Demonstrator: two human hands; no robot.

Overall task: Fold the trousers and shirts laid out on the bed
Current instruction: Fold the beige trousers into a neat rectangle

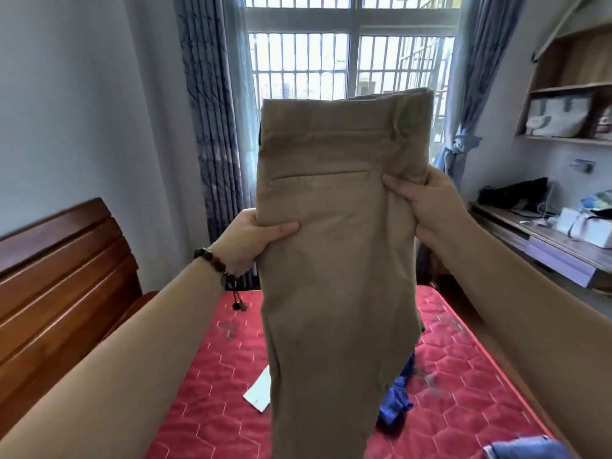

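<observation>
1. I hold the tan trousers [341, 246] up in front of me above the red mattress [470, 385], waistband on top, legs hanging down.
2. My left hand [255, 240] pinches the left edge; my right hand [427, 203] grips the right edge a little higher.
3. The cloth looks soft, limp and light, so it should sag unless I keep hold of both side seams.
4. I count one pair of tan trousers, one crumpled blue garment [397, 402] on the mattress, and one denim piece [526, 448] at the near corner.
</observation>
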